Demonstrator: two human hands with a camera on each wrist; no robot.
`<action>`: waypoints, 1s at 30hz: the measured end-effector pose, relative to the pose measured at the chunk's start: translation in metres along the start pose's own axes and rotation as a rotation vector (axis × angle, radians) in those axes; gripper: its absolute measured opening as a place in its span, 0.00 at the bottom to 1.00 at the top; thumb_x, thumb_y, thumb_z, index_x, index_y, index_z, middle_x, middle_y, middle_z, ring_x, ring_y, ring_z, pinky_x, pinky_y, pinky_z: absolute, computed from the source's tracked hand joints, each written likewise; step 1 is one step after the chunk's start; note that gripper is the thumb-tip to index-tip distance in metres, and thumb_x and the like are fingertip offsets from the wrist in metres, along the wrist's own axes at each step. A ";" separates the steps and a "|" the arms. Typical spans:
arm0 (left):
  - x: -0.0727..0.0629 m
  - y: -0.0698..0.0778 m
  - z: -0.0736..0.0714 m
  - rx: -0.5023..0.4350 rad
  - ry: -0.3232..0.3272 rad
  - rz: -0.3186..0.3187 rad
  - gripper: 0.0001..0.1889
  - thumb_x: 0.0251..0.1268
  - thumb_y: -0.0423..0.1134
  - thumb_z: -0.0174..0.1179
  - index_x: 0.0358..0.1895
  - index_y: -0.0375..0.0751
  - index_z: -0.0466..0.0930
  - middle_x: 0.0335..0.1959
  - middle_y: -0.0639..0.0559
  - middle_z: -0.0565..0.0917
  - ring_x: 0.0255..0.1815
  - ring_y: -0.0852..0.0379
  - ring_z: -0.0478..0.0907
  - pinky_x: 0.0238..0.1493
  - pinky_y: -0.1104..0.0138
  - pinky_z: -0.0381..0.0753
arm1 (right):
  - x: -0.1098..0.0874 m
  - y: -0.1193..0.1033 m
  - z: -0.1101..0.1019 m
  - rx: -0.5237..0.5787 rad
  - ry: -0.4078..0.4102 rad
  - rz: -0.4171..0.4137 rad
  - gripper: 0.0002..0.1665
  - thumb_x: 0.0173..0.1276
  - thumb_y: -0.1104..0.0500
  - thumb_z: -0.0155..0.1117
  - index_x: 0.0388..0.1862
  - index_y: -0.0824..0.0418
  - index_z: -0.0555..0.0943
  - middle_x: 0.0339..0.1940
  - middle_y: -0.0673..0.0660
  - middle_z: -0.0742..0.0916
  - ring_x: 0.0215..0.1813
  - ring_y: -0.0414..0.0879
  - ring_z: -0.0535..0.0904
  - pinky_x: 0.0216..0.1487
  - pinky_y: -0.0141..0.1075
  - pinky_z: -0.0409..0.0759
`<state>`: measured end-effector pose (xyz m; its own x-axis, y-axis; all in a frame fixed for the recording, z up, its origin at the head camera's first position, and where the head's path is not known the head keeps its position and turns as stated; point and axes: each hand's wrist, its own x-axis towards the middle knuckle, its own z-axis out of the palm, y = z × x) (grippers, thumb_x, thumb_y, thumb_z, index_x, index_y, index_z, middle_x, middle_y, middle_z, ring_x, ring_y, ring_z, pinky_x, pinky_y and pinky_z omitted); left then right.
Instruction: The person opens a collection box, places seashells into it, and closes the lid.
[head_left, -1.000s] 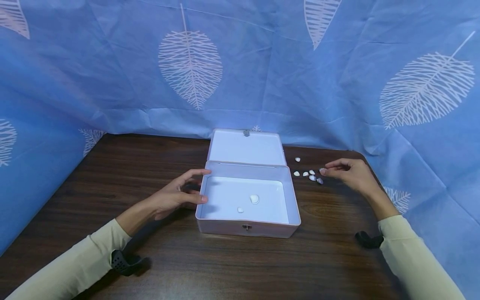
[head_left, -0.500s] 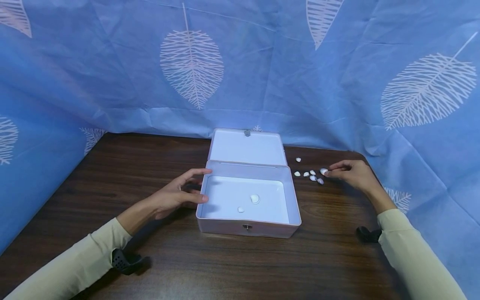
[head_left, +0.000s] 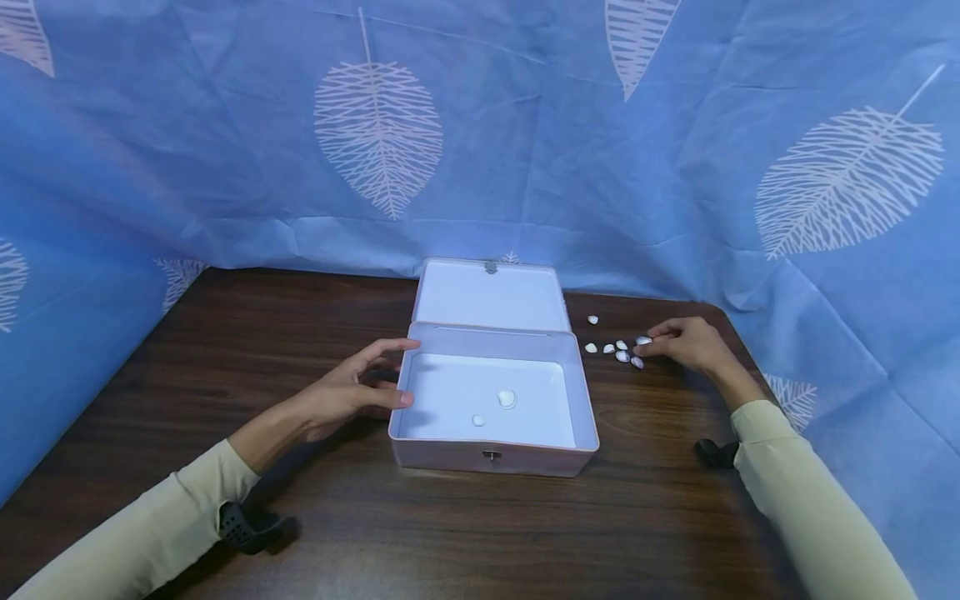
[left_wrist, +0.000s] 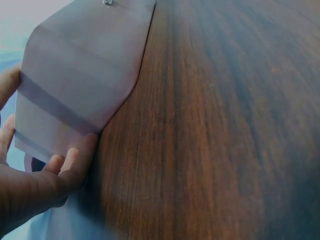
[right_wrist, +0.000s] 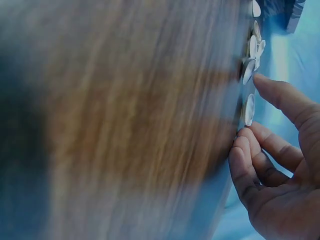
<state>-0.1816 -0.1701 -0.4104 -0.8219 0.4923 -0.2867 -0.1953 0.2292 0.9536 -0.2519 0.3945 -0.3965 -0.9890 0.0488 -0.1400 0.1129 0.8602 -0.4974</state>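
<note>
A pale tin box with its lid raised stands mid-table. My left hand holds its left wall, with thumb and index fingertips over the rim. In the left wrist view, lower fingers of this hand rest low against the outer wall. Two white seashells lie inside, a larger seashell and a smaller one. Right of the box, my right hand is at a seashell. Its index fingertip meets the edge of that seashell, while the thumb stands apart from it.
Several small seashells lie in a loose group between the box and my right hand. One seashell sits farther back. The dark wooden table ends at a blue leaf-patterned cloth. Black straps are on the wrists.
The seashell at my right fingertips was between them a second ago; now it lies beside the group, with thumb and index farther apart. My left hand stays on the box.
</note>
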 end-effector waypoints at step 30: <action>-0.001 0.001 0.000 -0.005 -0.001 -0.003 0.47 0.72 0.42 0.79 0.89 0.62 0.63 0.87 0.37 0.55 0.85 0.33 0.60 0.76 0.45 0.81 | 0.000 -0.011 0.002 -0.104 0.021 -0.058 0.26 0.75 0.47 0.79 0.56 0.69 0.90 0.52 0.69 0.93 0.53 0.63 0.86 0.53 0.54 0.83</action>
<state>-0.1803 -0.1703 -0.4093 -0.8207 0.4926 -0.2894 -0.2005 0.2261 0.9532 -0.2524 0.3838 -0.3929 -0.9954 0.0067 -0.0952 0.0456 0.9097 -0.4127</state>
